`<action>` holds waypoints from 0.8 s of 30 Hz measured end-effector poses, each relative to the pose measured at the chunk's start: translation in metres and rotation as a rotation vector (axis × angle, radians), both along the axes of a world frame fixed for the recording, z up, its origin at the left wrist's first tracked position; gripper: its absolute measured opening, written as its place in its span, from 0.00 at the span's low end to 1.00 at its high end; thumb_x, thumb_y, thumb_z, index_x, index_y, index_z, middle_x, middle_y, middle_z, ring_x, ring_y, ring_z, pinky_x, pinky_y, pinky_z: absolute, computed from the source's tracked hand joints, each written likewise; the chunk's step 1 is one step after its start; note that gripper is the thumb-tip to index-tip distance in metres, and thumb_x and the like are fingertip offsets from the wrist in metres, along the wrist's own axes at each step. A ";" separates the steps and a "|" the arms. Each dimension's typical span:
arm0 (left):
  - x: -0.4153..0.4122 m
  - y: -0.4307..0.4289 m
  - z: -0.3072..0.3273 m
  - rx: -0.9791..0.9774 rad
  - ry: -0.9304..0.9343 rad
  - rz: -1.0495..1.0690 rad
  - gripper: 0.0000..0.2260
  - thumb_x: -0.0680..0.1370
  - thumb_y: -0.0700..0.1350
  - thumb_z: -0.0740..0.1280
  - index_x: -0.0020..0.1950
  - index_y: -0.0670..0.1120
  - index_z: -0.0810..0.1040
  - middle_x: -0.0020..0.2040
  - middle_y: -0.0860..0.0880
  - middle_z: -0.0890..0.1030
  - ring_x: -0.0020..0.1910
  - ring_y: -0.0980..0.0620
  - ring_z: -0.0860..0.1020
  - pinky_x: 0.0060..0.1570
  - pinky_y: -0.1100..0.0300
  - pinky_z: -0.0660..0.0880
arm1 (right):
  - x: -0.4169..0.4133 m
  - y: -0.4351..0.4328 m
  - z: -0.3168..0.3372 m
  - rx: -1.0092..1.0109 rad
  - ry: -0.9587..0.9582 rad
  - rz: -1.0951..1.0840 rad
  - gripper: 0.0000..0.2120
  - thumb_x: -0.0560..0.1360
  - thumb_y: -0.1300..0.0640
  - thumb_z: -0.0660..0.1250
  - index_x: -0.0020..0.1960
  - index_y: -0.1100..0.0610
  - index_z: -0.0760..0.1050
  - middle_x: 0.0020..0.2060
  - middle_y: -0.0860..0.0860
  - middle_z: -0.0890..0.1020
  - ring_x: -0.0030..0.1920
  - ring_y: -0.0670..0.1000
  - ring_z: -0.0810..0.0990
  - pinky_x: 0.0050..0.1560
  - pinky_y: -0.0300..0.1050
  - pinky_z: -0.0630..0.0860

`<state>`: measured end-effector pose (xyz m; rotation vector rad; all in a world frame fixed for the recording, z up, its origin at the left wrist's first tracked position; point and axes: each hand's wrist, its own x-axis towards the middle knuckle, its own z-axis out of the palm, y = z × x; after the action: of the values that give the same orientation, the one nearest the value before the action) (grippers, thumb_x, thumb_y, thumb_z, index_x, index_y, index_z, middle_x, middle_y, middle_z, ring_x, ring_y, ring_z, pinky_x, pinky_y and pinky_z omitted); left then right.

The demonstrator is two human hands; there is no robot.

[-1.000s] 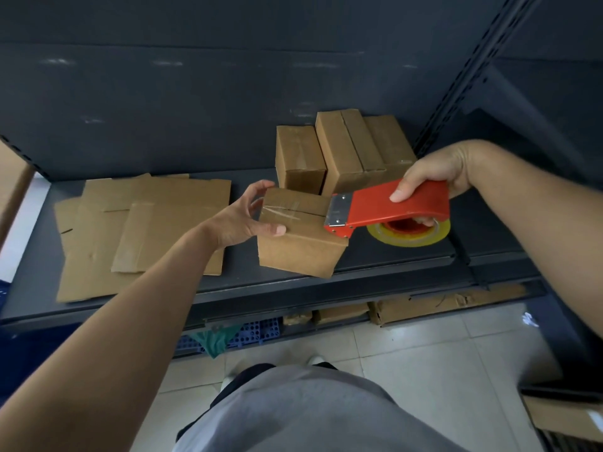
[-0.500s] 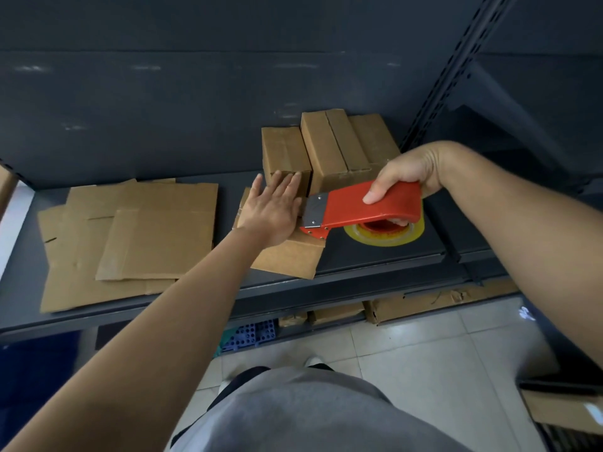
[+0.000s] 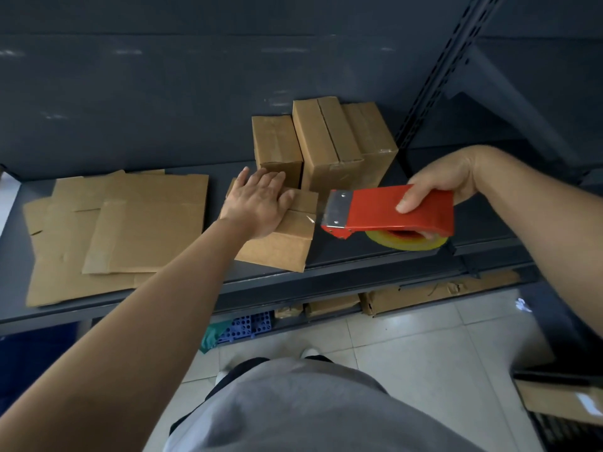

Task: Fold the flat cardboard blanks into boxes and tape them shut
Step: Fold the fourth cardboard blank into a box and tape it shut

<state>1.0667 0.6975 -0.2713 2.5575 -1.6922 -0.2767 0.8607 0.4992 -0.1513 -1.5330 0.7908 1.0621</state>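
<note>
Two bare forearms reach out over grey clothing (image 3: 310,409) and pale floor tiles (image 3: 408,347) toward a dark metal shelf (image 3: 359,259). Under its front edge sit a blue perforated crate (image 3: 244,327) and some flattened cardboard (image 3: 440,288). Near the front of the shelf stands a small cardboard box (image 3: 277,252), flaps closed, with clear tape shining along its top seam. The left hand (image 3: 257,203) lies flat on the box's top, fingers straight and together. Just right of the box, the right hand (image 3: 437,184) is wrapped round a red tape dispenser (image 3: 391,207). The dispenser's metal blade end points at the box's top right corner, and I cannot tell whether it touches. A yellowish tape roll (image 3: 404,241) shows beneath the dispenser. Left of the box, flat cardboard blanks (image 3: 137,230) lie piled on the shelf. Behind, three taped boxes (image 3: 326,141) stand side by side against the dark back panel (image 3: 163,93).
</note>
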 end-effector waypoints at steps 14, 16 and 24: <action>0.000 -0.001 0.000 0.036 -0.019 0.004 0.35 0.77 0.68 0.40 0.77 0.49 0.56 0.76 0.50 0.60 0.77 0.51 0.52 0.75 0.49 0.39 | -0.028 0.013 -0.029 -0.299 0.166 -0.062 0.23 0.66 0.48 0.74 0.57 0.59 0.77 0.47 0.55 0.85 0.48 0.54 0.83 0.49 0.47 0.79; 0.001 -0.002 0.000 0.033 -0.023 0.004 0.35 0.77 0.68 0.40 0.77 0.49 0.56 0.76 0.50 0.61 0.76 0.50 0.53 0.75 0.48 0.40 | -0.018 0.022 -0.037 -0.306 0.169 -0.039 0.20 0.70 0.49 0.72 0.56 0.59 0.77 0.48 0.55 0.84 0.49 0.54 0.83 0.55 0.49 0.78; 0.000 -0.001 0.001 0.013 -0.015 0.001 0.32 0.78 0.67 0.43 0.76 0.49 0.57 0.75 0.49 0.62 0.76 0.50 0.54 0.75 0.49 0.41 | 0.026 0.051 -0.048 -0.437 0.111 0.072 0.20 0.70 0.46 0.74 0.54 0.59 0.76 0.49 0.57 0.83 0.50 0.57 0.83 0.56 0.53 0.78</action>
<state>1.0666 0.6969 -0.2706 2.5761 -1.6994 -0.2703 0.8870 0.5506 -0.1992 -1.8908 1.1049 1.0815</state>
